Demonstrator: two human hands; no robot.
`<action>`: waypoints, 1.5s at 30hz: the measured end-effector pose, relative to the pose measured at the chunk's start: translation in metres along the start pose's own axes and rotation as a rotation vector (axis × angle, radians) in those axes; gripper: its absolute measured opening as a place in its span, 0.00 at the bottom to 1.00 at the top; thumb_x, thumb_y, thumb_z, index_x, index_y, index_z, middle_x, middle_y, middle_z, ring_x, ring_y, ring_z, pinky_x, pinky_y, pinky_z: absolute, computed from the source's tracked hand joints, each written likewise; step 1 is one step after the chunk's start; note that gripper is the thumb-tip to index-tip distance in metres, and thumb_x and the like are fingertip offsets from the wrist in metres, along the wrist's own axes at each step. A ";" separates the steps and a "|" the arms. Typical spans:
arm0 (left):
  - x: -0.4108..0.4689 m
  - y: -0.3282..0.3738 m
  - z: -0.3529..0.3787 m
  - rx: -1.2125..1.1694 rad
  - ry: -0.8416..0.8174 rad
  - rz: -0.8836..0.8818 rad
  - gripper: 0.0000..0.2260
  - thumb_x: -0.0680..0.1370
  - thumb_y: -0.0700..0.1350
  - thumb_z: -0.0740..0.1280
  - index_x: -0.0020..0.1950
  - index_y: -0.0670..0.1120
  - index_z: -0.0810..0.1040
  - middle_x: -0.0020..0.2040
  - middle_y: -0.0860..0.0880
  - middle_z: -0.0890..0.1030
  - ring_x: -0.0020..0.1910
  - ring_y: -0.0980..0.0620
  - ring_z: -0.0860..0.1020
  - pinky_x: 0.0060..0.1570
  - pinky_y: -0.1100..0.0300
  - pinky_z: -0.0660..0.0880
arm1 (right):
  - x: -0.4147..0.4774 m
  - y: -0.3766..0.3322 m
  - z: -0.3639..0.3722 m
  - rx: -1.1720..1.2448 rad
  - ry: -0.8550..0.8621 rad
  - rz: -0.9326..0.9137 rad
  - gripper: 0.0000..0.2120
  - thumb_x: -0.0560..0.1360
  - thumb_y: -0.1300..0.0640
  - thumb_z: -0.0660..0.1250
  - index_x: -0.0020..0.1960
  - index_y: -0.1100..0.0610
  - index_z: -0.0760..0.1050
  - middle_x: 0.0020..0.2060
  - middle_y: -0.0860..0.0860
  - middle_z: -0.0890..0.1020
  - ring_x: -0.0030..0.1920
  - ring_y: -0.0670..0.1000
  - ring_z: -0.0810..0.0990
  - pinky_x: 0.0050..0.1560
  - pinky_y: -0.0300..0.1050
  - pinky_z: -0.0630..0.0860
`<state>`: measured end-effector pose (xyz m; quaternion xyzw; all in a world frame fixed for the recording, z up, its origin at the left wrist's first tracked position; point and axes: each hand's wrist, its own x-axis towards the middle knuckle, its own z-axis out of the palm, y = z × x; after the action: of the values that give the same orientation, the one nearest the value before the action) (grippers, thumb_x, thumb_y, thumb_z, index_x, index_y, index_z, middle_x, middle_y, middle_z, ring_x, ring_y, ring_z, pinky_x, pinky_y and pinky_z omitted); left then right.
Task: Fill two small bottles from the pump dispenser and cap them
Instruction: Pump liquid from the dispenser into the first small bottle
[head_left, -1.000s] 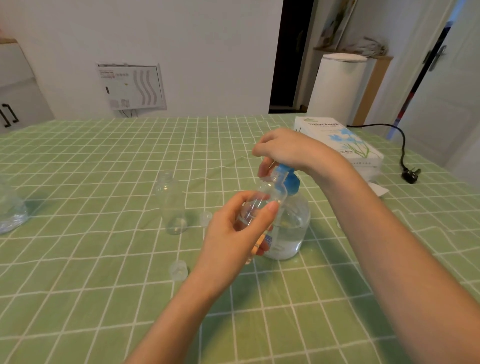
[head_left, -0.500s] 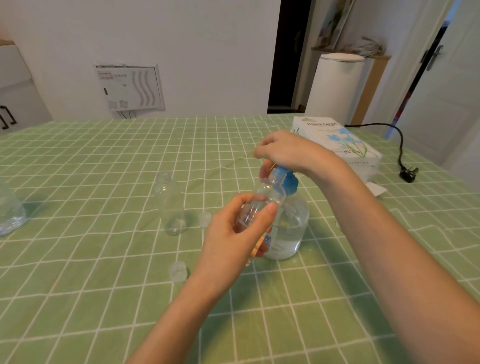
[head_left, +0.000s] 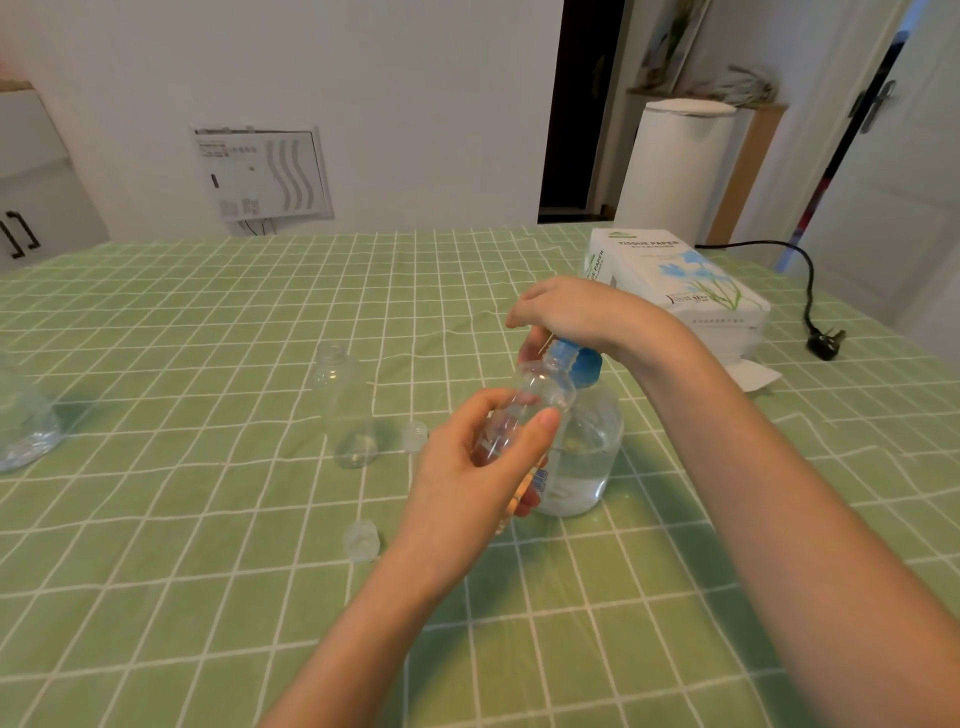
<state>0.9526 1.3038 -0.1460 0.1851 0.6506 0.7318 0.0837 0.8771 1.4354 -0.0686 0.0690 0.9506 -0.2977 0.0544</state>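
My left hand (head_left: 467, 478) grips a small clear bottle (head_left: 540, 392), tilted with its mouth up against the blue pump head (head_left: 579, 364). The pump dispenser (head_left: 587, 447) is a round clear bottle partly full of clear liquid, standing just behind the small bottle. My right hand (head_left: 576, 312) rests on top of the pump head, fingers curved down over it. A second small clear bottle (head_left: 345, 405) stands upright and uncapped to the left. Two small clear caps lie on the cloth: one (head_left: 415, 435) between the bottles, another (head_left: 361, 540) nearer me.
A green checked cloth (head_left: 208, 571) covers the table. A tissue paper pack (head_left: 675, 280) lies at the back right, with a black cord and plug (head_left: 826, 343) beyond it. A clear glass object (head_left: 21, 421) sits at the left edge.
Both hands, the small bottle and the pump stay in almost the same place; my right hand sits slightly lower on the pump head.
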 end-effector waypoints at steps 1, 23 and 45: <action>0.000 0.000 0.000 -0.001 -0.001 0.000 0.15 0.65 0.56 0.68 0.47 0.51 0.79 0.31 0.51 0.79 0.26 0.56 0.75 0.24 0.69 0.70 | 0.000 0.001 0.000 0.001 -0.003 0.004 0.21 0.78 0.55 0.59 0.66 0.66 0.71 0.59 0.63 0.79 0.54 0.62 0.80 0.64 0.58 0.70; 0.001 0.001 0.004 -0.002 0.004 0.016 0.16 0.65 0.57 0.68 0.48 0.51 0.79 0.32 0.51 0.79 0.25 0.56 0.75 0.24 0.68 0.71 | 0.009 -0.011 -0.007 -0.018 0.028 -0.007 0.30 0.81 0.40 0.45 0.59 0.61 0.75 0.42 0.58 0.85 0.50 0.57 0.83 0.39 0.40 0.68; 0.002 0.003 0.001 0.018 0.010 0.026 0.16 0.65 0.57 0.67 0.48 0.51 0.79 0.32 0.51 0.79 0.26 0.56 0.76 0.25 0.67 0.71 | 0.010 -0.016 -0.009 -0.067 0.086 -0.069 0.29 0.81 0.41 0.46 0.59 0.63 0.75 0.46 0.58 0.84 0.50 0.57 0.82 0.42 0.45 0.71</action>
<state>0.9514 1.3051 -0.1426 0.1904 0.6550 0.7280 0.0694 0.8644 1.4284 -0.0541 0.0469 0.9633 -0.2642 0.0054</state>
